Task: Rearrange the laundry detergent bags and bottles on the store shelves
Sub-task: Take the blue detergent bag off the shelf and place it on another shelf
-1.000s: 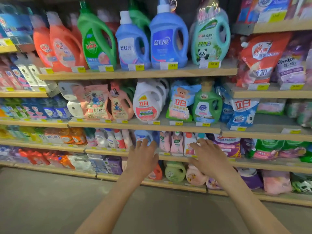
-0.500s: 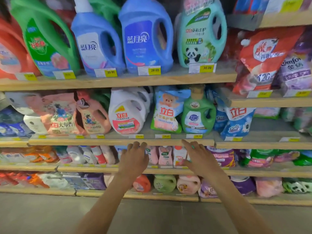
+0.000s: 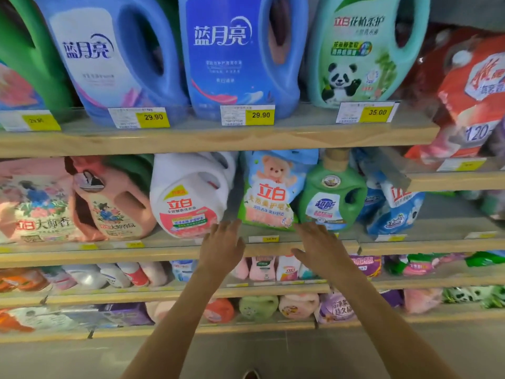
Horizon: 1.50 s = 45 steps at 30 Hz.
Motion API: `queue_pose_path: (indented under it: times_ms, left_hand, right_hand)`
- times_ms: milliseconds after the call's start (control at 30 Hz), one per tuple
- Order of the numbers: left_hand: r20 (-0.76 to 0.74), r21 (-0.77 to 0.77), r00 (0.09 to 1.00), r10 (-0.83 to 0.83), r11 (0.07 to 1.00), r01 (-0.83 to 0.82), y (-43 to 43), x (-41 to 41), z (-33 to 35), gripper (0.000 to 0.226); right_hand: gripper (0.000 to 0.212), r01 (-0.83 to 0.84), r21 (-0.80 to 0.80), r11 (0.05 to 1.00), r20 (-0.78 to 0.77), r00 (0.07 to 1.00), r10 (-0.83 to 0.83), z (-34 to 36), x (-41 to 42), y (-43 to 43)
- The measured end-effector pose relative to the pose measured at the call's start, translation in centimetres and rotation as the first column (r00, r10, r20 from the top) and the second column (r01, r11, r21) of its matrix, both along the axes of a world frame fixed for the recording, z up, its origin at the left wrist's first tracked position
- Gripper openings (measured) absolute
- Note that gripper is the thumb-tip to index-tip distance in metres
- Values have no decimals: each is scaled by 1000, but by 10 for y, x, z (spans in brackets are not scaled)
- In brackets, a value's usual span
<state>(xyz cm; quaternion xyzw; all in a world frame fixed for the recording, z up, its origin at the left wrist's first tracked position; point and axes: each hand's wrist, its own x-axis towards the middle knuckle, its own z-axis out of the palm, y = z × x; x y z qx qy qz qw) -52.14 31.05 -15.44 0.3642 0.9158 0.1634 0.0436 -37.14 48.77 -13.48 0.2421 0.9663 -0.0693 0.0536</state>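
Observation:
A blue detergent bag with a teddy bear [image 3: 270,190] leans on the second wooden shelf [image 3: 175,251], between a white bottle [image 3: 191,195] and a green bottle [image 3: 332,195]. My left hand [image 3: 222,247] is at the shelf's front edge just below the bag's left corner, fingers spread, holding nothing. My right hand [image 3: 318,246] is spread and empty, its fingertips near the bag's lower right corner and the green bottle's base. Whether either hand touches the bag I cannot tell.
Large blue bottles [image 3: 240,53] and a teal panda bottle [image 3: 360,50] stand on the shelf above. A pink bottle [image 3: 114,201] and a floral bag [image 3: 35,203] sit to the left, blue-white bags [image 3: 393,209] to the right. Small bottles fill the lower shelves. A red bag [image 3: 475,88] hangs at right.
The view has closed in on the shelves. Both hands have risen from the lower shelf level to the edge of the second shelf, under the teddy bear bag.

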Motion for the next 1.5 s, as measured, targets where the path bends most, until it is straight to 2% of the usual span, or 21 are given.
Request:
queue_pose_path:
  times_ms: [133,333,467,667,800,1067,1267,1433,1500]
  left_hand:
    - [91,80,994,-57,996,49,22,-31,-17,45]
    - [194,247,973,-122,966,72,46,-68,-35,65]
    - [359,394,909,-212,917,58,61,-89,-45,84]
    - [478,513,824,-304,858,20,89,-119,-69,115]
    - [532,513,784,-321,859,4,103,-130,-71,115]
    - [563,495,719,-407,863,101,124,-145,-92,115]
    - [574,457,749,-330,889,41,124,-151,-99,106]
    - [537,520,769,-347,854,22,120,-139,-93,99]
    - [545,543,762,-349,839,-5,115,-133,-93,105]
  right_hand:
    - [80,47,-36,998,-58,997,-49,-7,-24,12]
    - [92,86,-261,962,-214,966,-144,-27,-45,33]
    - [97,75,-368,927,-315,928,-200,-37,-61,38]
    - [104,30,-439,898,-435,867,-242,-52,-81,52]
    - [108,-25,-545,838,-472,836,-281,-64,-93,62]
    - [118,-50,-677,734,-460,808,-369,-84,-116,71]
    - [118,-62,-694,717,-452,813,-367,-101,-129,77]
    - [109,-26,-678,735,-474,779,-410,-106,-128,76]
    - [108,-24,-672,741,-474,783,-404,-105,-127,75]
